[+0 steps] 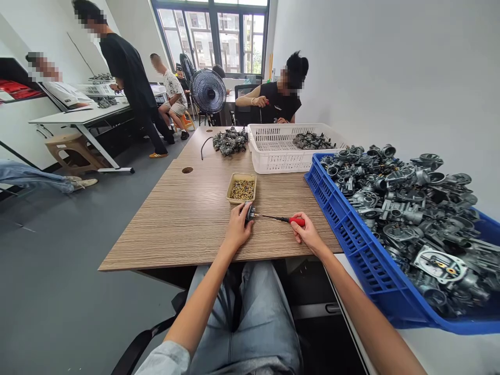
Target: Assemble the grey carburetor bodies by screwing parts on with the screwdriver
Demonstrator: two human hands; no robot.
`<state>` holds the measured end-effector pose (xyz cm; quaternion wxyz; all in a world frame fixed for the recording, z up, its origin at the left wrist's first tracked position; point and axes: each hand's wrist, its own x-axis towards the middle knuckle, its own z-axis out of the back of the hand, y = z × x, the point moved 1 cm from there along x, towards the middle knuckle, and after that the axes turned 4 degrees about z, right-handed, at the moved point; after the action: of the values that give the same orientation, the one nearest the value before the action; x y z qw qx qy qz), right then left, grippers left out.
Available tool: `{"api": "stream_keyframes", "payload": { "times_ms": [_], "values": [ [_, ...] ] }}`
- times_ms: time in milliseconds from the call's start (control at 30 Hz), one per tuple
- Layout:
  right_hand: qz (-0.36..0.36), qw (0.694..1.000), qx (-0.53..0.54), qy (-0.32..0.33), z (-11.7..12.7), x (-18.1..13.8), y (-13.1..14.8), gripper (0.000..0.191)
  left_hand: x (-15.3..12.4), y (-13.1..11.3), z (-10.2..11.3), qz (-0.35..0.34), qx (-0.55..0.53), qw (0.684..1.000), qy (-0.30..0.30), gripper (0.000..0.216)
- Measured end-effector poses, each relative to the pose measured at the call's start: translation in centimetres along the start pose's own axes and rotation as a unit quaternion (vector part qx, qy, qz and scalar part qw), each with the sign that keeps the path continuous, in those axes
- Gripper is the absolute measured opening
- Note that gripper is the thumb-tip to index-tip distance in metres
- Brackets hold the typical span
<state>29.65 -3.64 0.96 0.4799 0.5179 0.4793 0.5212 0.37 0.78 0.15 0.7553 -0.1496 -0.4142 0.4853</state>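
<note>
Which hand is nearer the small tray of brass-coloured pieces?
Left. The left hand is just in front of the small tray, on the person's side, holding a dark part; the right hand is farther off, to the tray's right, holding a red-handled screwdriver.

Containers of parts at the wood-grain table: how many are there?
3: the small tan tray just beyond the left hand, the white basket farther back, and the blue crate along the right. Others behind them could be hidden.
</note>
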Motion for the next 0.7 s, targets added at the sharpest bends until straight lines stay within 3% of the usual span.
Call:
{"api": "stream_keyframes", "payload": {
  "times_ms": [400,700],
  "values": [
    [-0.038,0.999,0.023,-0.015,-0.3,-0.4,0.7,0.058,0.0,-0.4,0.1,0.001,0.002,1.0,-0.012,0.072],
    [-0.041,0.992,0.103,-0.064,0.4,-0.1,1.4,0.069,-0.3,-1.0,0.5,-0.033,-0.053,0.998,0.026,0.077]
  ]
}}
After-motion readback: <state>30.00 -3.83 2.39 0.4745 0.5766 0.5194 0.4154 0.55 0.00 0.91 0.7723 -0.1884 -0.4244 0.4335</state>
